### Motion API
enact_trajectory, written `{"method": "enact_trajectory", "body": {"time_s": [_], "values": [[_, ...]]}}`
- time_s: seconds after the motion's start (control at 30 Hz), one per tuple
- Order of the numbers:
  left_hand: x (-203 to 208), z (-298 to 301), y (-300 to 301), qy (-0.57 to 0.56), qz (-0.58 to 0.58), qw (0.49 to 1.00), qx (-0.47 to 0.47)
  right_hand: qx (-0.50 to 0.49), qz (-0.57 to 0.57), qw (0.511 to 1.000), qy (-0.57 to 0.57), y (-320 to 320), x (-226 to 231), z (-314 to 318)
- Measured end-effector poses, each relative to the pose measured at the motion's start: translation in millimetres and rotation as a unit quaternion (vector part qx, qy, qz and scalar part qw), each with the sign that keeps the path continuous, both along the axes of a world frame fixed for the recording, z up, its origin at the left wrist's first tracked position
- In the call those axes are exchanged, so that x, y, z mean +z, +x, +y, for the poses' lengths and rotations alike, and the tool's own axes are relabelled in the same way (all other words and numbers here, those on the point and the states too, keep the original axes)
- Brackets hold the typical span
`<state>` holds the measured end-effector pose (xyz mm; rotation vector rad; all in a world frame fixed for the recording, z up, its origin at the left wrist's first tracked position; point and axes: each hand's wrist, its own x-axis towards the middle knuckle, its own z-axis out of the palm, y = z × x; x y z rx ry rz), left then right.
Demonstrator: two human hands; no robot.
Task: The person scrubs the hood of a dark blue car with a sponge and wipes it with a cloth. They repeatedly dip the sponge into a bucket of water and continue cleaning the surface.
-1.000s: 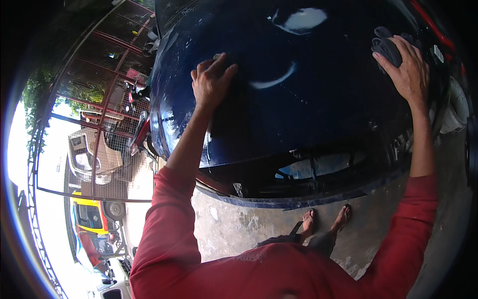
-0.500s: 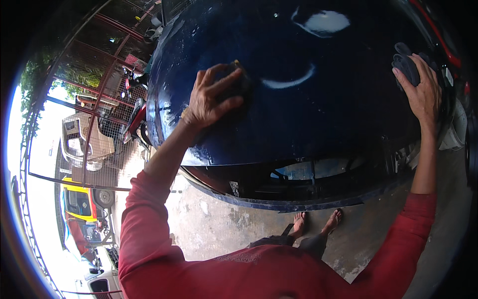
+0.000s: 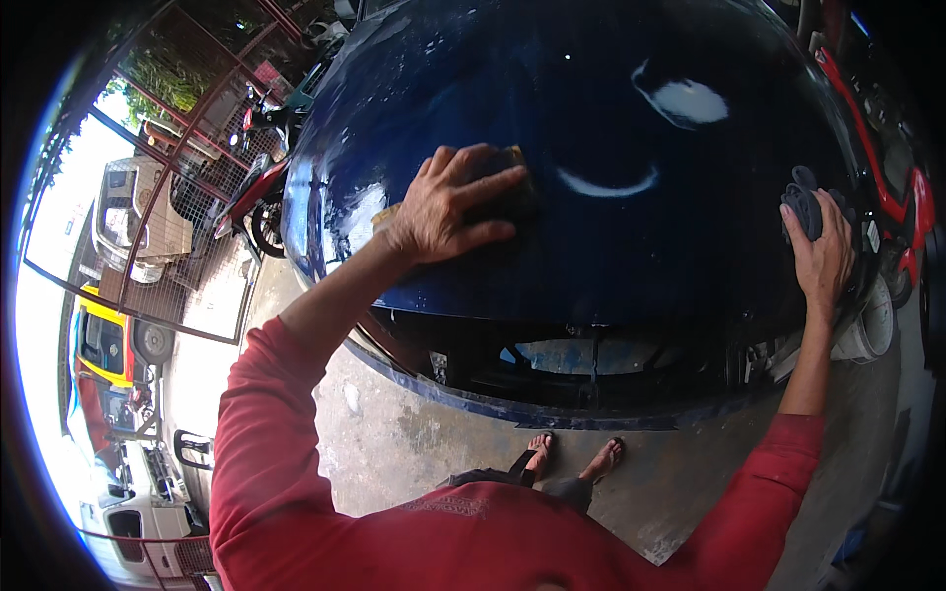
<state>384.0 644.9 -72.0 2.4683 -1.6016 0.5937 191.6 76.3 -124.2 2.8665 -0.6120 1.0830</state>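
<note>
1. Far left, past a metal mesh fence [image 3: 187, 246], we can see a yellow truck [image 3: 103, 340] and a white vehicle [image 3: 138, 512] parked outside. A motorbike [image 3: 256, 197] leans just inside the fence, right beside the hood's left edge.
2. Our left hand [image 3: 448, 207] sits flat on the dark blue car hood [image 3: 611, 118], fingers spread and pressing down on a dark sponge [image 3: 503, 192]. The sponge is mostly hidden under our fingers, only a dark block with a tan corner poking out near the fingertips. It looks a bit longer than wide, running roughly left-right across the hood, but honestly it's hard to tell with the hand over it.
3. The hood is glossy, with bright reflections and a thin curved white smear [image 3: 606, 187] just right of the sponge.
4. Our right hand [image 3: 823, 256] rests on the hood's right edge, well apart from the left, fingers closed around a bunched dark grey cloth [image 3: 803, 202] that sticks up above the fingers.
5. Below, on the concrete floor [image 3: 394, 433], our feet in sandals [image 3: 572, 458].
</note>
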Motion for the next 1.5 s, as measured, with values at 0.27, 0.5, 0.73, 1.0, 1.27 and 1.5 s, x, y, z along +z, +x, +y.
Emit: {"method": "enact_trajectory", "body": {"time_s": [0.27,0.5,0.73,1.0,1.27,1.5], "values": [[10,-76,-10,-0.080,0.048,0.960,0.265,-0.005,-0.003,1.000,-0.007,-4,5,8],[2,-69,-24,-0.052,0.062,0.969,0.233,-0.007,-0.001,1.000,-0.011,-1,3,5],[34,-114,74,-0.048,0.046,0.951,0.301,0.022,-0.007,1.000,-0.004,-6,5,5],[-7,68,-2,-0.031,0.053,0.998,0.027,0.006,0.000,1.000,-0.004,-2,4,1],[11,45,65,-0.040,-0.005,0.987,0.153,-0.003,0.001,1.000,-0.020,-2,0,-5],[-24,110,-35,-0.028,0.059,0.997,0.028,-0.013,0.000,0.999,-0.030,1,-3,-5]]}}
